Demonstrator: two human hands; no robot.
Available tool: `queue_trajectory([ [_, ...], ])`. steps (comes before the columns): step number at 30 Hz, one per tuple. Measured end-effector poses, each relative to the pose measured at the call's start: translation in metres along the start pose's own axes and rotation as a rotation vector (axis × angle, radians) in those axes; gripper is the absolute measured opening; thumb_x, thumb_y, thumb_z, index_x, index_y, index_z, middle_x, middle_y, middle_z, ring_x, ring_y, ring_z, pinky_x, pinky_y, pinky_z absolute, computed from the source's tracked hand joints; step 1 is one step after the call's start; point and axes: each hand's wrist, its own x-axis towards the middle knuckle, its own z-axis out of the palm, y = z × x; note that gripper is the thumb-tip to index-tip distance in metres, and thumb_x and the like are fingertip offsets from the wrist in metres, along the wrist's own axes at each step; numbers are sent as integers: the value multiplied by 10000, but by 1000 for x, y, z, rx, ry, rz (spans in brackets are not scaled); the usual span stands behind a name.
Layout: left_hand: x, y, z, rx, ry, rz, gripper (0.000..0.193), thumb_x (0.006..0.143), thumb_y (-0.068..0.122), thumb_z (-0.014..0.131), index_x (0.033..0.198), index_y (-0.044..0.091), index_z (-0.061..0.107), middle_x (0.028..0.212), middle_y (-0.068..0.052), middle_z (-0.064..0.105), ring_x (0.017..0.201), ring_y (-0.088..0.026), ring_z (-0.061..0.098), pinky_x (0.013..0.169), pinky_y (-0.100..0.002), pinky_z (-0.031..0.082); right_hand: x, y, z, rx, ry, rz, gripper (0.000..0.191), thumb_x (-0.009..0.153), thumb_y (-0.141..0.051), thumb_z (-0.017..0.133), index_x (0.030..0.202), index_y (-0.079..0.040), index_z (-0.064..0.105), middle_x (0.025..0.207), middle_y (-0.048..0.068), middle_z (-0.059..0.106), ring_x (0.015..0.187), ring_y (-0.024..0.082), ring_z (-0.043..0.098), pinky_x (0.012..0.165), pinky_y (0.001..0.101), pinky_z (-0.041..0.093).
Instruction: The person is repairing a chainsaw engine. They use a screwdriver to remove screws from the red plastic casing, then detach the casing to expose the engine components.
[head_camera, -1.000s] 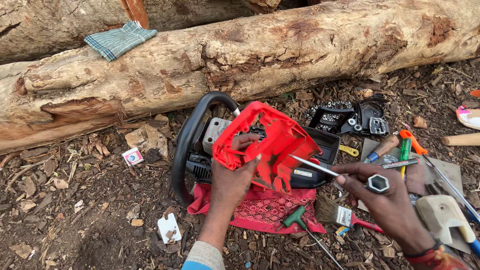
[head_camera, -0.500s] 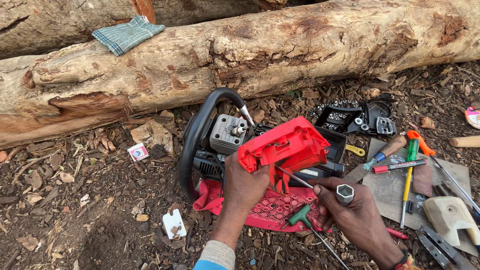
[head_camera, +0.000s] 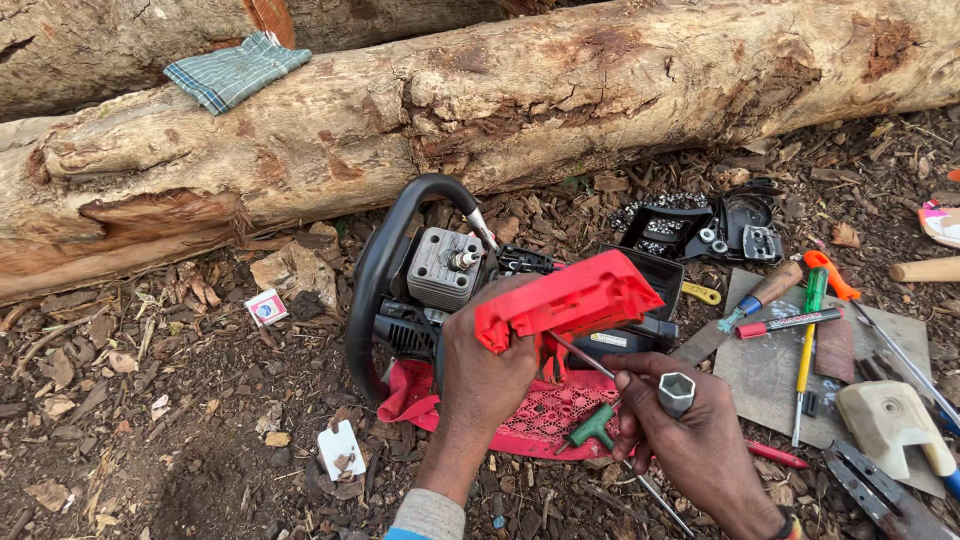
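A chainsaw body (head_camera: 440, 280) with a black loop handle lies on the bark-strewn ground, its grey engine cylinder uncovered. My left hand (head_camera: 487, 375) grips the red plastic top cover (head_camera: 570, 300) and holds it tilted up off the engine. My right hand (head_camera: 690, 435) holds a metal socket wrench (head_camera: 676, 392) with its thin shaft pointing toward the saw under the cover. A red mesh cloth (head_camera: 540, 420) lies beneath the saw. A green-handled screwdriver (head_camera: 592, 428) rests on the cloth beside my right hand.
A big log (head_camera: 520, 110) runs behind the saw with a checked cloth (head_camera: 235, 70) on it. Black saw parts and chain (head_camera: 700, 228) lie to the right. Screwdrivers, files and other tools (head_camera: 805, 320) sit on a flat board at right.
My left hand has lifted the red cover up and away, exposing the engine cylinder. My right hand with the wrench has moved left and lower, closer to the saw.
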Motion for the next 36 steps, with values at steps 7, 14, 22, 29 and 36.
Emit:
queue_trajectory([
  [7, 2, 11, -1, -74, -91, -146, 271, 867, -38, 661, 1110, 72, 712, 1069, -79, 766, 1002, -217, 788, 844, -334, 638, 1, -8, 1, 31, 28, 93, 336, 959, -200, 614, 1224, -24, 719, 626, 87, 662, 482, 198, 696, 366, 320, 522],
  [14, 3, 7, -1, 1, -83, -75, 219, 894, -3, 670, 1104, 47, 703, 1059, -100, 756, 1010, -252, 772, 850, -368, 621, 7, 3, -4, -51, 3, 14, 349, 917, -128, 662, 1240, -31, 755, 647, 78, 665, 543, 145, 652, 500, 296, 566],
  [22, 2, 10, 0, -39, -72, -64, 247, 873, -13, 673, 1109, 51, 703, 1072, -97, 755, 1015, -245, 774, 849, -362, 628, 6, 4, -4, -60, -19, 8, 342, 966, -173, 617, 1267, -47, 719, 668, 106, 690, 553, 178, 711, 502, 311, 595],
  [29, 3, 10, -1, -39, -82, -71, 217, 904, 1, 667, 1112, 51, 699, 1065, -98, 754, 1010, -258, 772, 847, -373, 625, 0, -7, 2, 35, -46, 102, 368, 971, -193, 583, 1287, -43, 698, 745, 145, 745, 503, 214, 704, 433, 329, 555],
  [36, 1, 5, 0, -40, -56, -44, 251, 884, -10, 643, 1126, 27, 699, 1095, -127, 753, 1050, -281, 766, 899, -390, 614, 0, -7, -2, 59, -47, 84, 359, 961, -168, 583, 1252, -9, 721, 700, 156, 736, 480, 209, 693, 407, 327, 544],
])
